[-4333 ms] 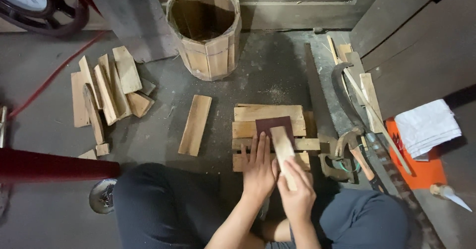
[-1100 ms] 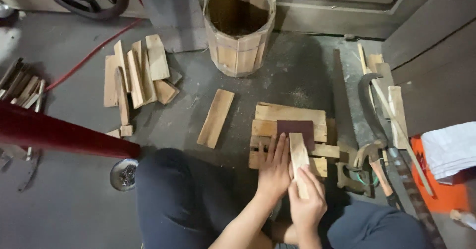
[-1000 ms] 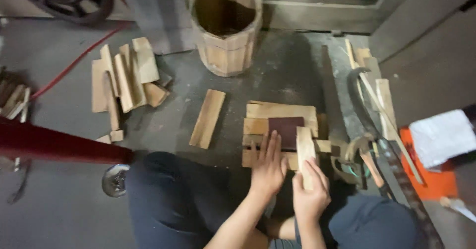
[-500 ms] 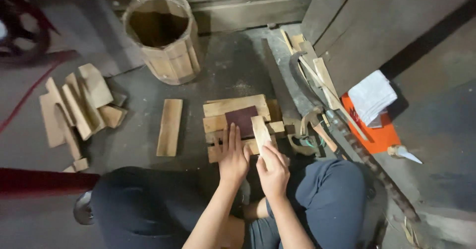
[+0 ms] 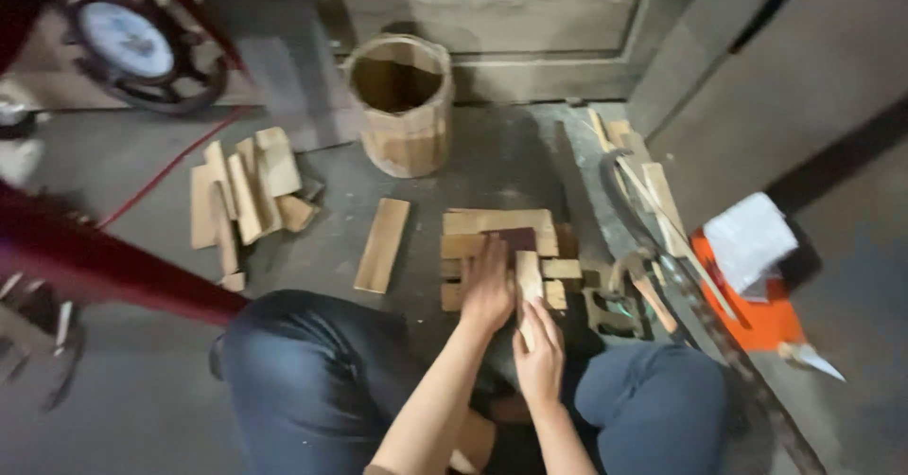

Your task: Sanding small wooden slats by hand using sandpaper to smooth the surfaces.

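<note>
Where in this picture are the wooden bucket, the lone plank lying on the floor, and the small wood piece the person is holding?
wooden bucket [image 5: 407, 134], head view, on its outer staved wall.
lone plank [image 5: 383, 244], head view, on its flat middle.
small wood piece [image 5: 528, 276], head view, on the upper part above the right hand [image 5: 539, 357].

Both hands [image 5: 515, 319] press a wooden slat [image 5: 528, 278] onto boards [image 5: 497, 222].

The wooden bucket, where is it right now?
In the head view the wooden bucket stands upright at top centre, beyond the lone plank and right of the pile of wood pieces.
</note>
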